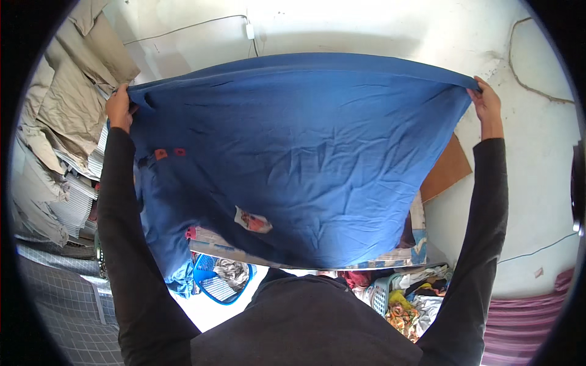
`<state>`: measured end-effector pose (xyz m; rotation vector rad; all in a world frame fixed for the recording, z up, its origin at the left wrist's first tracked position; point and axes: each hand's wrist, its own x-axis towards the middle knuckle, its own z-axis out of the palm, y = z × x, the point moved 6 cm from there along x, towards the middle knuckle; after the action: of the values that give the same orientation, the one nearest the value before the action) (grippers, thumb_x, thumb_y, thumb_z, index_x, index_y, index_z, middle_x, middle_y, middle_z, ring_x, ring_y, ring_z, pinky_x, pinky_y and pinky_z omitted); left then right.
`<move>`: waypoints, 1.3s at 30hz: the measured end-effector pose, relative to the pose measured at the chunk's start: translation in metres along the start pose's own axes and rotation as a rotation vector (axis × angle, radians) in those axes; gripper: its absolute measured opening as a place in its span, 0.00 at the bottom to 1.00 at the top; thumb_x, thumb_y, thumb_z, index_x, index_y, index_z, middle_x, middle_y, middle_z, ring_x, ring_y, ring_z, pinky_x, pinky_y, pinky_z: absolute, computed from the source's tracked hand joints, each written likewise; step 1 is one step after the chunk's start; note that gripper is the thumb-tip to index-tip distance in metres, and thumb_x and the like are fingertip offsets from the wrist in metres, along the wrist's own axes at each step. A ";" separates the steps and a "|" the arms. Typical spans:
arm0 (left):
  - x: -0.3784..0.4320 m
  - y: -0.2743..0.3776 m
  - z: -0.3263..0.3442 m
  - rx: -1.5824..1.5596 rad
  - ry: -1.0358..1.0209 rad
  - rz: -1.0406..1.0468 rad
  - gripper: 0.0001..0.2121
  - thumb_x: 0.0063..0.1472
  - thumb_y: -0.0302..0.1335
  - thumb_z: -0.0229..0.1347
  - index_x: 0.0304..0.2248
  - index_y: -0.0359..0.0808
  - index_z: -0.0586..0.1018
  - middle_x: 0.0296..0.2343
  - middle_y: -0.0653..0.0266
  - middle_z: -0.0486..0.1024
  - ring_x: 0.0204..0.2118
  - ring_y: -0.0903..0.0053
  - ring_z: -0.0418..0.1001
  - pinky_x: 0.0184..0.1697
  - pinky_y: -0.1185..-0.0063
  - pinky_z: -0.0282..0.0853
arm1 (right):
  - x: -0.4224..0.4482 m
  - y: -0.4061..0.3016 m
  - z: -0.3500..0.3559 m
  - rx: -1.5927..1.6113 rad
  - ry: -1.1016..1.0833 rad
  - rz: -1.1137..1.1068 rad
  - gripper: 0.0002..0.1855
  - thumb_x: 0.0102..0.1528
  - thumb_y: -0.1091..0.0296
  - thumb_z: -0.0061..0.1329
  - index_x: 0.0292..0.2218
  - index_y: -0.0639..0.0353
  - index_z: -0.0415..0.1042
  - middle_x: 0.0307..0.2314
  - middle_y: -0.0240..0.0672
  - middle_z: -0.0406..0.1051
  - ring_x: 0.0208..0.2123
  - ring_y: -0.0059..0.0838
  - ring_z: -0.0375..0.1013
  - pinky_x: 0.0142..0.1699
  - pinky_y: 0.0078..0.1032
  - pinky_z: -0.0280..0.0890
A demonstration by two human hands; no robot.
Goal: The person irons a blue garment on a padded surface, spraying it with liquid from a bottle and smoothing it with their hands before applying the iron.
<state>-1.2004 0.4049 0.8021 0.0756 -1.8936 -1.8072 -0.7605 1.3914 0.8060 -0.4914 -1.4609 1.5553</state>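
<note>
A large blue cloth (pixel 311 146) is stretched wide between my two raised hands. At its upper left corner, my left hand (pixel 121 109) grips the edge. On the far right, my right hand (pixel 485 103) pinches the opposite upper corner between thumb and fingers. The cloth hangs down in wrinkles, with a folded band along its top edge. Two small patches, an orange one (pixel 160 154) and a red one (pixel 180 152), show on its left part. Lower down is a pale patch with a reddish print (pixel 253 220). Most of the surface behind the cloth is hidden.
Below the cloth shows a patterned table edge (pixel 215 247). A blue plastic basket (pixel 215 286) with grey fabric stands lower left; a pale basket (pixel 381 295) of mixed clothes stands lower right. Beige cloth (pixel 73 91) hangs left. Brown board (pixel 446 169) leans near the white wall (pixel 531 183).
</note>
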 end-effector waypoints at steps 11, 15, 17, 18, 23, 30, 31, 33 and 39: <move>0.124 0.092 -0.067 -0.363 0.082 0.070 0.13 0.65 0.36 0.64 0.41 0.34 0.80 0.33 0.59 0.81 0.32 0.67 0.82 0.34 0.67 0.80 | -0.050 -0.096 0.011 0.294 -0.049 -0.144 0.18 0.72 0.72 0.46 0.58 0.76 0.73 0.54 0.48 0.75 0.51 0.40 0.79 0.61 0.36 0.77; 0.111 0.066 -0.108 -0.489 -0.065 0.072 0.12 0.70 0.34 0.58 0.43 0.33 0.81 0.36 0.59 0.83 0.36 0.65 0.83 0.42 0.65 0.82 | -0.168 -0.120 -0.024 0.175 -0.008 -0.177 0.19 0.72 0.69 0.49 0.58 0.72 0.75 0.55 0.44 0.76 0.54 0.33 0.77 0.62 0.31 0.72; 0.064 0.008 -0.117 -0.485 -0.142 -0.051 0.14 0.74 0.37 0.54 0.44 0.33 0.81 0.39 0.58 0.84 0.39 0.64 0.84 0.48 0.65 0.81 | -0.225 -0.093 -0.057 0.137 -0.030 -0.130 0.20 0.71 0.67 0.51 0.58 0.70 0.76 0.53 0.41 0.77 0.52 0.30 0.77 0.58 0.27 0.72; 0.054 0.019 -0.154 -0.440 -0.155 0.023 0.16 0.75 0.39 0.53 0.45 0.32 0.81 0.41 0.57 0.84 0.42 0.64 0.84 0.51 0.64 0.80 | -0.257 -0.072 -0.078 0.119 -0.002 -0.097 0.20 0.70 0.66 0.52 0.58 0.69 0.76 0.53 0.40 0.78 0.52 0.28 0.77 0.56 0.26 0.71; -0.088 -0.104 -0.216 -0.437 -0.111 -0.140 0.18 0.75 0.40 0.55 0.50 0.33 0.80 0.46 0.59 0.83 0.48 0.68 0.82 0.57 0.69 0.75 | -0.447 0.014 -0.146 0.081 0.043 0.110 0.16 0.69 0.65 0.54 0.52 0.65 0.79 0.47 0.34 0.79 0.46 0.23 0.78 0.49 0.24 0.73; -0.283 -0.286 -0.325 -0.408 -0.024 -0.522 0.19 0.70 0.40 0.61 0.51 0.32 0.82 0.46 0.59 0.83 0.46 0.69 0.82 0.53 0.70 0.77 | -0.637 0.201 -0.207 0.113 0.057 0.436 0.11 0.71 0.67 0.53 0.53 0.55 0.78 0.43 0.29 0.82 0.38 0.23 0.82 0.43 0.25 0.77; -0.301 -0.310 -0.342 -0.303 0.032 -0.500 0.19 0.70 0.40 0.62 0.49 0.33 0.82 0.44 0.60 0.83 0.43 0.70 0.83 0.49 0.71 0.78 | -0.655 0.220 -0.211 0.122 0.048 0.481 0.11 0.71 0.68 0.52 0.53 0.55 0.78 0.43 0.29 0.82 0.38 0.23 0.82 0.44 0.26 0.78; -0.337 -0.349 -0.363 -0.127 0.074 -0.516 0.18 0.69 0.41 0.62 0.47 0.33 0.83 0.41 0.60 0.84 0.40 0.71 0.83 0.44 0.72 0.78 | -0.686 0.254 -0.227 0.148 0.032 0.569 0.12 0.71 0.69 0.51 0.53 0.55 0.78 0.42 0.30 0.82 0.39 0.25 0.83 0.47 0.29 0.78; -0.411 -0.386 -0.383 0.165 0.192 -0.647 0.18 0.70 0.39 0.59 0.46 0.29 0.84 0.40 0.57 0.85 0.36 0.71 0.81 0.39 0.73 0.76 | -0.763 0.296 -0.257 0.208 0.119 0.711 0.13 0.72 0.71 0.49 0.54 0.54 0.77 0.43 0.32 0.83 0.42 0.29 0.84 0.52 0.36 0.77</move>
<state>-0.8102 0.1693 0.2948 0.9824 -2.0080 -1.9260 -0.2749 0.9513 0.2519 -1.0325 -1.0604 2.1519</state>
